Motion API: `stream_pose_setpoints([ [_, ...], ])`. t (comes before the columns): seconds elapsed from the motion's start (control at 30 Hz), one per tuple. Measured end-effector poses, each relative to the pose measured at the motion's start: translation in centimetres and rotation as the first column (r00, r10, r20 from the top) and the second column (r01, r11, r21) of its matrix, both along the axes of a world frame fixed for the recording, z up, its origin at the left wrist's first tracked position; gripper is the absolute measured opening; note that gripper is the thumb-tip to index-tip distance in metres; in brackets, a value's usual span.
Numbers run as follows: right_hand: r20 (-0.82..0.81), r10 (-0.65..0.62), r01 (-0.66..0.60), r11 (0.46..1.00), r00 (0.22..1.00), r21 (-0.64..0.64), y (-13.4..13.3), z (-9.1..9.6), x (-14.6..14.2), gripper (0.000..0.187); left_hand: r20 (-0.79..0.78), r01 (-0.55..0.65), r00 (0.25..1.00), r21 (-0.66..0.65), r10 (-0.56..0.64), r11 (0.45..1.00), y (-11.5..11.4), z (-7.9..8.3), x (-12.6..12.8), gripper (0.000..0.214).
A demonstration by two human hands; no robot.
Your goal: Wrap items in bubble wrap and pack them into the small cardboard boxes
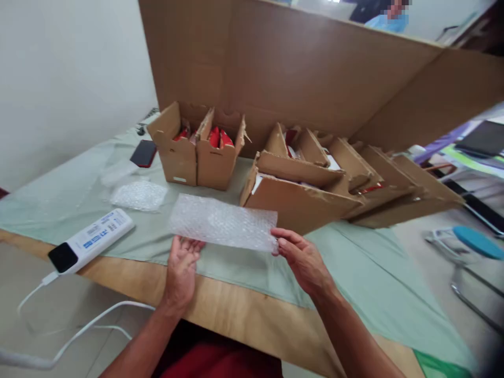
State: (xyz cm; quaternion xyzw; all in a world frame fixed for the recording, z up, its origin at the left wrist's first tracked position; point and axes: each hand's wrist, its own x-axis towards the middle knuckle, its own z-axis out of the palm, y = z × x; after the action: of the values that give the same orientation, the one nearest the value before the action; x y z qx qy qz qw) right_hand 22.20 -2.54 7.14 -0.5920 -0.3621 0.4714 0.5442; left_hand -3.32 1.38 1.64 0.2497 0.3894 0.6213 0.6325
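A clear sheet of bubble wrap [222,222] is stretched flat between my two hands just above the table's front edge. My left hand [181,269] holds its near left corner, palm up, fingers curled under the sheet. My right hand [301,258] pinches the right end between thumb and fingers. Behind the sheet stand open cardboard boxes [197,152] with red items inside, and a row of leaning boxes [315,184] to the right.
A wooden table with a pale green cloth [354,273] carries a white power bank [91,240] with a white cable, more bubble wrap [138,195], a dark phone [144,153] and a tall cardboard wall [299,68]. A blue stool [478,242] stands at the right.
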Motion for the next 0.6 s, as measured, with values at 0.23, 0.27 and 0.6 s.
stream_pose_setpoints([
  [0.23,0.210,-0.111,0.147,0.975,0.971,-0.167,-6.7,-2.0,5.9,0.042,-0.132,0.050,0.989,-0.132,-0.068,0.990,0.2,1.2,0.3,0.064],
  [0.27,0.225,-0.105,0.144,0.976,0.969,-0.165,-6.8,-2.1,6.1,0.041,-0.230,0.065,0.969,-0.127,-0.093,0.990,0.2,1.3,0.4,0.067],
  [0.6,0.563,-0.010,0.043,0.998,0.827,-0.045,-6.9,-4.3,7.5,0.051,-0.976,0.403,0.196,-0.008,-0.095,0.915,1.1,0.9,0.9,0.058],
])
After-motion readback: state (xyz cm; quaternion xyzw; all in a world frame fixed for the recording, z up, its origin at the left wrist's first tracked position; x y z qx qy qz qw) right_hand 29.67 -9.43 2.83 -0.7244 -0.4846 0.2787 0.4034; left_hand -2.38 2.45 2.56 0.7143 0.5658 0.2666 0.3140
